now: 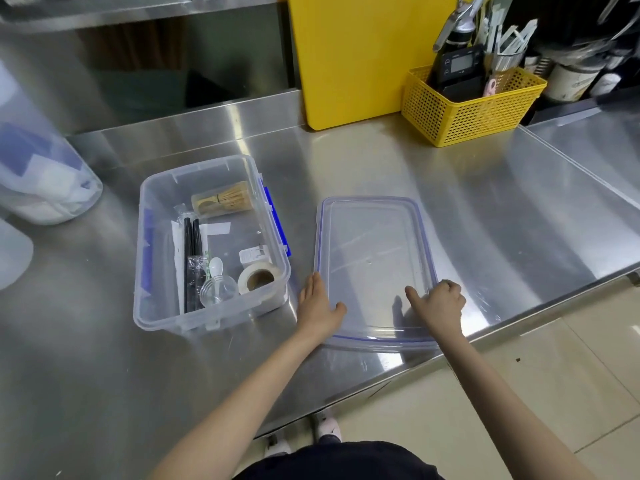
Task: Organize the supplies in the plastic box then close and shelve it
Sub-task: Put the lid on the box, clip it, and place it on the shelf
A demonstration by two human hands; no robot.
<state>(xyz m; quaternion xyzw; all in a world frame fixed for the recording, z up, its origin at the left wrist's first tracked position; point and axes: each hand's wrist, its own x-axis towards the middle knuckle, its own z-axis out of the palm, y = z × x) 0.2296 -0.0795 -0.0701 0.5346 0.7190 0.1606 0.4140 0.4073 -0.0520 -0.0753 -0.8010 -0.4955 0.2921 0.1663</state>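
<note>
A clear plastic box (162,317) with blue latches stands open on the steel counter. Inside lie a bamboo whisk in a tube (225,200), black straws in wrappers (191,258), a white spoon (215,266), a small clear cup (216,291) and a roll of labels (258,278). To its right the clear lid (374,244) with a blue seal lies flat. My left hand (317,303) grips the lid's near left edge, thumb on top. My right hand (438,301) grips its near right edge, fingers curled over the rim.
A yellow cutting board (349,64) leans at the back wall. A yellow basket (467,109) with a timer and utensils stands at the back right. Translucent containers (38,174) sit at far left. The counter's front edge (485,336) runs just below the lid.
</note>
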